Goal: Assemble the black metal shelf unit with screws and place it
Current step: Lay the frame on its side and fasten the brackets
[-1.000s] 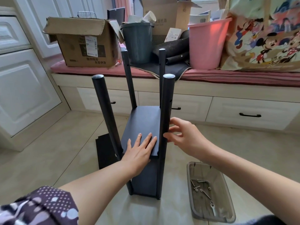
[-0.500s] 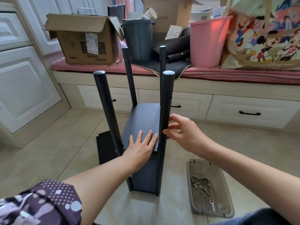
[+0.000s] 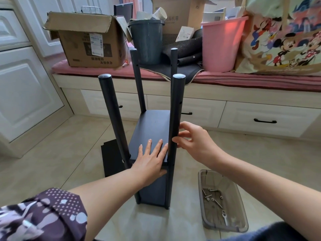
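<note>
The black metal shelf unit stands on the floor, four posts up. The left hand lies flat, fingers spread, on the middle shelf panel. The right hand pinches the near right post; whether it holds a screw I cannot tell. Best to press the panel level so the holes align. A tray of screws sits below the right fingers; a spare panel lies left.

Soft daylight falls from ahead of me, behind the window seat, making the pink bucket glow. My view is bright and mostly sharp. Pale sheen lies on the floor; straight lines bow outward at the frame's edges.
</note>
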Motion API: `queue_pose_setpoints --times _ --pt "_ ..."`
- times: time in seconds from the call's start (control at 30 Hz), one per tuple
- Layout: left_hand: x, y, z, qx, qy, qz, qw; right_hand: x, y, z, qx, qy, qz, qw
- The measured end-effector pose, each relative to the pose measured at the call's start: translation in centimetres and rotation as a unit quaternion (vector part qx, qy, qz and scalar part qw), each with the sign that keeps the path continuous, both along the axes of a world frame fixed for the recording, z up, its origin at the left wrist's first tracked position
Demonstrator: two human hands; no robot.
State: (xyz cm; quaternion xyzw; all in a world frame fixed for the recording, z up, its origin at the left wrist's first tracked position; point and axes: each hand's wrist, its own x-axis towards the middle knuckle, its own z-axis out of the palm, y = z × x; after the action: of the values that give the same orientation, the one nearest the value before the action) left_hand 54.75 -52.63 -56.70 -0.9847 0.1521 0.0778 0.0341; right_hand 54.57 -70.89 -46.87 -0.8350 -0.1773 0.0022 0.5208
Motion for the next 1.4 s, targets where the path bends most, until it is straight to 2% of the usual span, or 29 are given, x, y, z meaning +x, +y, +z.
queue_pose_setpoints --times 0.53,0.73,0.9,1.03,1.27,1.4 --pt "-0.6 -0.8 -0.7 -0.029 -0.061 0.046 0.997 0.0 -0.1 0.4 0.036 0.023 0.017 0.999" --pt "-0.8 -0.9 -0.8 -0.020 -0.068 0.044 0.997 0.6 -1.3 0.9 -0.011 0.057 0.054 0.997" --pt "-0.8 -0.9 -0.4 -0.013 -0.061 0.043 0.997 1.6 -3.1 0.1 -0.086 0.087 0.060 0.991" --pt "-0.8 -1.0 -0.3 -0.001 -0.055 0.045 0.997 2.5 -6.3 -2.8 -0.138 0.125 0.040 0.982" --pt "-0.3 -1.7 -0.2 0.004 -0.055 0.055 0.997 2.8 -11.8 -12.1 -0.260 0.182 -0.010 0.948" --pt "0.1 -2.3 -0.1 0.014 -0.061 0.059 0.996 2.8 -13.2 -17.0 -0.284 0.219 -0.011 0.933"
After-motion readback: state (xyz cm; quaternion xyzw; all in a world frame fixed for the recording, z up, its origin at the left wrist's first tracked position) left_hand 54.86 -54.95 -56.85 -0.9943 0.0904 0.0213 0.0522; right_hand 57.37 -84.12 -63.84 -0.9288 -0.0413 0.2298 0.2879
